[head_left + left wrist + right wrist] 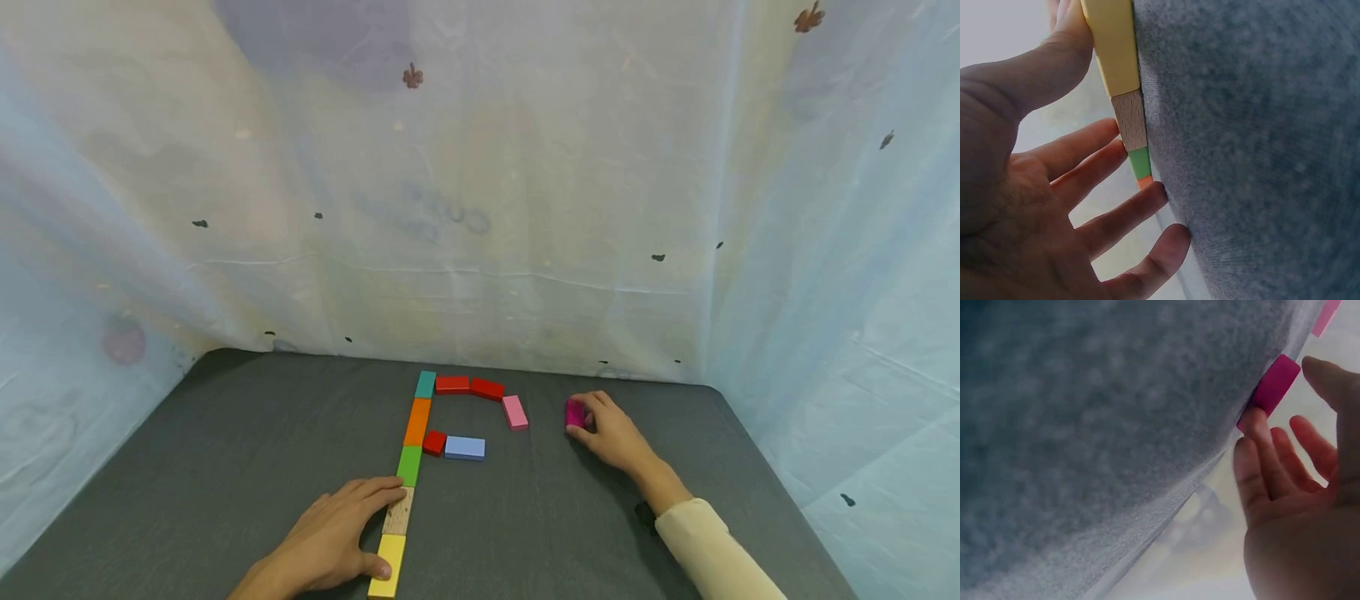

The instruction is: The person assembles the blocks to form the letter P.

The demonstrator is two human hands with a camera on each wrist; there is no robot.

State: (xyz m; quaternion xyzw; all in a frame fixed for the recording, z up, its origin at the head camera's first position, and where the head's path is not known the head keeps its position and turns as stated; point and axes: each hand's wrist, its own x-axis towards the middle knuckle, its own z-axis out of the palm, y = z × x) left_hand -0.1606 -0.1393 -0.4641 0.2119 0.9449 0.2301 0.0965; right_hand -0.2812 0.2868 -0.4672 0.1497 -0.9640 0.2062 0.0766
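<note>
My right hand (617, 432) has its thumb and fingers at opposite ends of a magenta block (575, 413). In the right wrist view that block (1277, 384) lies on the cloth, a fingertip at its lower end. My left hand (335, 531) rests beside a straight column of blocks, its fingers loosely extended. The thumb is on the yellow block (388, 550); fingertips touch around the bare wood block (398, 512) and green block (409, 465). Farther up the column are an orange block (417, 421) and a teal block (426, 384).
Two red blocks (452, 385) and a tilted pink block (515, 412) curve rightward from the column's top. Below them, a small red block (434, 442) and a light blue block (465, 448) extend from the column. A pale curtain (487, 208) hangs behind the dark grey table (247, 450).
</note>
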